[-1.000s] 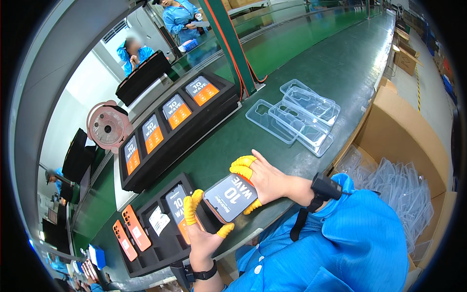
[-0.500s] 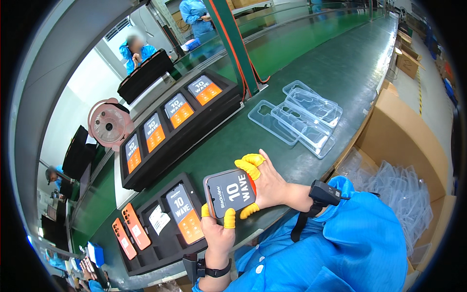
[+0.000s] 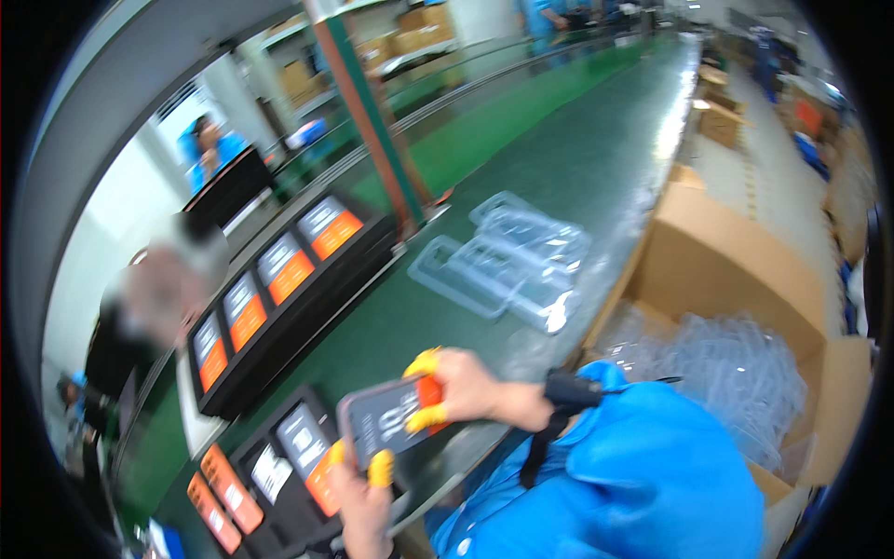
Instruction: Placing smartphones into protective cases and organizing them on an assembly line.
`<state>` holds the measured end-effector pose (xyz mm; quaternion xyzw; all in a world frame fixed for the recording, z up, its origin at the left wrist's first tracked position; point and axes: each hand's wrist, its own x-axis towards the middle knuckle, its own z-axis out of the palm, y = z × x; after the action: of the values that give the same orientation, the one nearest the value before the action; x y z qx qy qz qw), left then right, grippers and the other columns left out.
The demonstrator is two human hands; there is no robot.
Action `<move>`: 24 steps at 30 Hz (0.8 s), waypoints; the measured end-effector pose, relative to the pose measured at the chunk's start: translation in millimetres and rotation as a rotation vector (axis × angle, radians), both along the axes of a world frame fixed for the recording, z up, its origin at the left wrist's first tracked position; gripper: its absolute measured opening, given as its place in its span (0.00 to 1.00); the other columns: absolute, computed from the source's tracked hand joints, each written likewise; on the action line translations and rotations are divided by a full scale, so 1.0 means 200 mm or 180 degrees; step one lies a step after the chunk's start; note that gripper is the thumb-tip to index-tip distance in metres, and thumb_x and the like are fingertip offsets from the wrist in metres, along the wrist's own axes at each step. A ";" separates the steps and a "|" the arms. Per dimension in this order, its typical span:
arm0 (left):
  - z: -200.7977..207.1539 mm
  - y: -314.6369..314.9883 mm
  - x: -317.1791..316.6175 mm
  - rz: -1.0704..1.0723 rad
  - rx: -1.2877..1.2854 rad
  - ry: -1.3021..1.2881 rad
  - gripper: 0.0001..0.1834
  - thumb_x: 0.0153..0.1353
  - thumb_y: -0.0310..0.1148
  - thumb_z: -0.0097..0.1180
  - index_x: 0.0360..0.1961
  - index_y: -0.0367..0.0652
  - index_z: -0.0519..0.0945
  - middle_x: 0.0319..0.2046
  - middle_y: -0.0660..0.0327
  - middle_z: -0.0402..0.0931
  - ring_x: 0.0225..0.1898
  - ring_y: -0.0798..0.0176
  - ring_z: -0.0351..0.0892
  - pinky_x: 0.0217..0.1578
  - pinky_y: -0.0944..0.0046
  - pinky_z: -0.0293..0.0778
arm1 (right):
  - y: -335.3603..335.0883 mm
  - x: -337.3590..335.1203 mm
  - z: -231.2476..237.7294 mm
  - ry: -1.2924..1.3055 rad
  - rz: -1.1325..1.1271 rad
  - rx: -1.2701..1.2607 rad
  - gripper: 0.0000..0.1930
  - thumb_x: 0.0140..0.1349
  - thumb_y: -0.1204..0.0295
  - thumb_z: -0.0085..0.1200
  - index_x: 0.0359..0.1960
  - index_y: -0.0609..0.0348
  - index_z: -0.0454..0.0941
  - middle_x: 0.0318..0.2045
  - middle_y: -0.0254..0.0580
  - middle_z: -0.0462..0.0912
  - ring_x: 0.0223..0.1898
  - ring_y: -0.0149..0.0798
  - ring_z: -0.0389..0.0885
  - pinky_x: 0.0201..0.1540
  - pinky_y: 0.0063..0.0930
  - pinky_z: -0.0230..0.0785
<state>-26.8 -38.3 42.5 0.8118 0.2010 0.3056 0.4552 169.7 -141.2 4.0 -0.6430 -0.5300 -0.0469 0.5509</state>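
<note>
I hold a smartphone (image 3: 372,421) in both hands, its face, dark grey with an orange end, turned up. My left hand (image 3: 365,503), with yellow finger cots, grips its lower left end. My right hand (image 3: 466,384), also in yellow finger cots, pinches the orange end, one finger lying across the face. Just left of the phone is a black foam tray (image 3: 253,458). In it lie another grey-and-orange phone (image 3: 305,447), a white label card (image 3: 271,473) and two orange phones (image 3: 231,486) with their backs up. Motion blurs the picture.
Behind the tray stands a stack of black trays (image 3: 307,307) holding several phones. Several clear plastic phone cases (image 3: 503,261) lie on the green bench (image 3: 549,177). At my right is a cardboard box (image 3: 736,256) of clear plastic pieces. A green post (image 3: 372,121) rises beyond; a person (image 3: 207,154) sits farther off.
The whole view has shifted, so the bench things sit farther left and lower. My right hand's fingers have moved onto the phone's face at its orange end. Both hands still hold the phone.
</note>
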 end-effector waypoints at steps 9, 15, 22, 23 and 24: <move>-0.01 0.05 0.03 0.0888 0.0712 0.0810 0.20 0.57 0.40 0.55 0.44 0.34 0.74 0.36 0.45 0.78 0.35 0.47 0.77 0.38 0.57 0.70 | 0.02 -0.05 -0.02 -0.0049 -0.0357 -0.0035 0.33 0.38 0.42 0.62 0.34 0.61 0.74 0.28 0.43 0.77 0.32 0.47 0.77 0.36 0.35 0.68; -0.09 0.20 -0.03 -0.0142 0.0585 0.0520 0.23 0.61 0.42 0.49 0.51 0.36 0.70 0.37 0.47 0.77 0.34 0.48 0.77 0.34 0.56 0.70 | 0.00 -0.05 -0.01 0.0392 -0.0466 -0.0168 0.34 0.39 0.42 0.62 0.37 0.60 0.74 0.29 0.46 0.78 0.34 0.50 0.77 0.38 0.35 0.69; -0.41 -0.07 0.18 -0.0810 0.0056 0.0904 0.30 0.55 0.37 0.57 0.55 0.31 0.63 0.45 0.41 0.72 0.47 0.48 0.73 0.47 0.57 0.68 | 0.02 -0.06 -0.04 0.2207 0.0788 0.0404 0.30 0.40 0.54 0.70 0.38 0.61 0.73 0.30 0.37 0.78 0.33 0.30 0.75 0.39 0.26 0.68; -0.51 -0.03 0.20 -0.0579 0.0248 0.1025 0.27 0.55 0.38 0.56 0.51 0.30 0.67 0.40 0.40 0.74 0.43 0.44 0.75 0.43 0.55 0.69 | 0.02 -0.06 -0.05 0.2270 0.0854 0.0476 0.29 0.40 0.55 0.70 0.39 0.62 0.72 0.30 0.37 0.78 0.33 0.30 0.74 0.39 0.25 0.68; -0.55 -0.01 0.21 -0.0356 0.0428 0.1152 0.25 0.55 0.39 0.56 0.47 0.29 0.70 0.35 0.39 0.76 0.38 0.41 0.77 0.38 0.53 0.71 | 0.01 -0.06 -0.05 0.2341 0.0909 0.0541 0.29 0.41 0.55 0.70 0.39 0.62 0.72 0.30 0.37 0.78 0.33 0.29 0.74 0.39 0.25 0.68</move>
<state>15.8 -40.1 -68.1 0.8920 0.2133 0.1417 0.3726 158.3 -138.6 -5.7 -0.4889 -0.3757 0.2197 0.7560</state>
